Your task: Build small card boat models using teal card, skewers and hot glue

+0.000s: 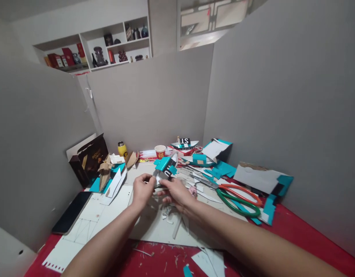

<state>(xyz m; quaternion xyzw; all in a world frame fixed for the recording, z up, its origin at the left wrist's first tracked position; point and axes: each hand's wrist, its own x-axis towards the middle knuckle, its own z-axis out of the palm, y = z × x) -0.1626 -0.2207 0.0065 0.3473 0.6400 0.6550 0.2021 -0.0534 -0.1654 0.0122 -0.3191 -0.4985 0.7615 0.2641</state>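
At the dial's centre, over the desk (304,234), my left grip (143,189) and right grip (177,190) pinch the near end of a cardboard model (166,167), seemingly from both sides to steady it; scissors (241,209) lie at four o'clock, apparently within reach; paper cup (160,152) at eleven.

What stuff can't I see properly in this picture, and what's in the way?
- Head view: near end of the paper model, hidden by the left hand and right hand.
- Head view: rest of the teal scrap, cut off by the bottom edge.
- Head view: finer words on the dark box, too small and blurred.
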